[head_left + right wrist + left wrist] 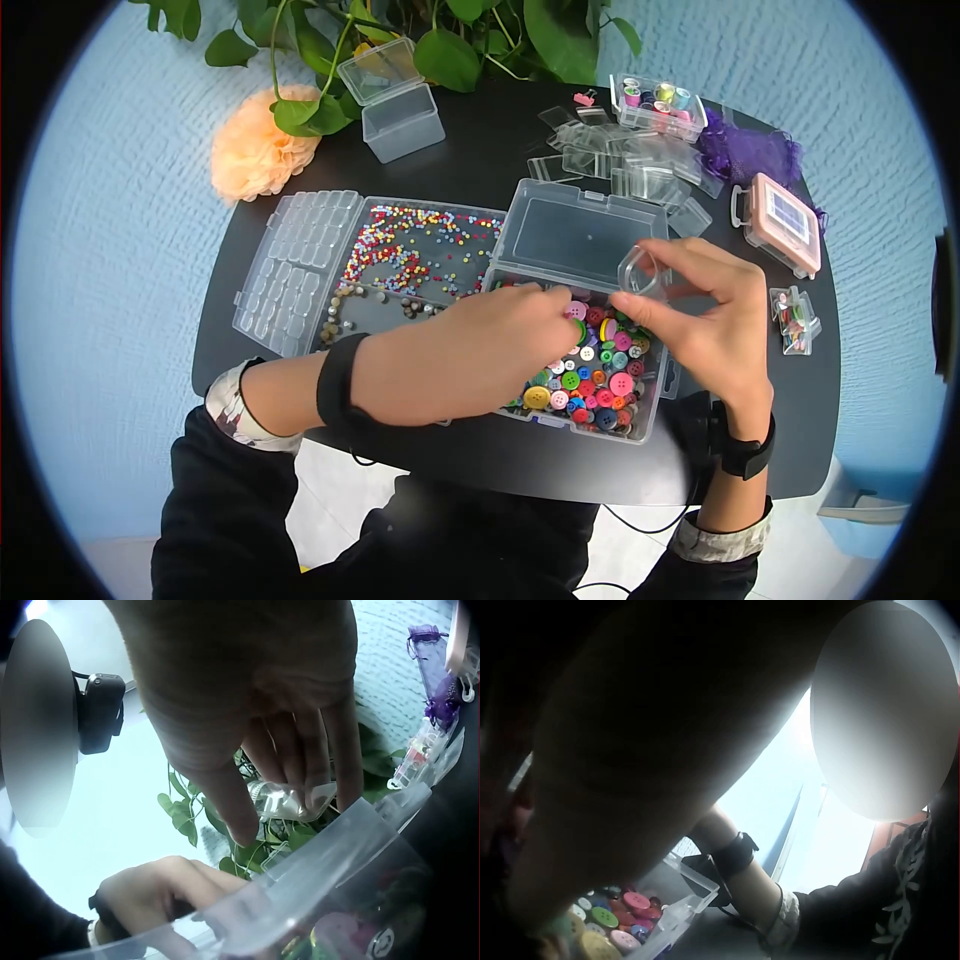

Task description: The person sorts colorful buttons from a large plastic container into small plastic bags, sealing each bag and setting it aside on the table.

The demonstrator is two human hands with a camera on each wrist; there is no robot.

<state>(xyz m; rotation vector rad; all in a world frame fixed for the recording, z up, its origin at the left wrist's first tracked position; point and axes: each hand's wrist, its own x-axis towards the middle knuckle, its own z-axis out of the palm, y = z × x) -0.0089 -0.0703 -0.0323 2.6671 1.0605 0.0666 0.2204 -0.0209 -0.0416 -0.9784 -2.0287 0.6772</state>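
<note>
My left hand (480, 345) (630, 780) reaches over the clear box (655, 400) of colourful buttons (590, 380) (604, 916), its fingers bent down among them at the box's upper left part. Its fingertips are hidden, so whether they pinch a button cannot be told. Above the box's right side, my right hand (705, 310) (262, 697) holds a small clear round container (640, 272) (289, 801) between thumb and fingers. The hinged lid (580, 235) of the button box stands open behind both hands.
Left of the buttons lies an open bead case (432, 205) with small beads. Behind are an empty clear box (403, 125), a paper flower (262, 150), leaves (447, 62), plastic bags (640, 150) and a thread box (690, 128). A pink case (783, 222) stands right.
</note>
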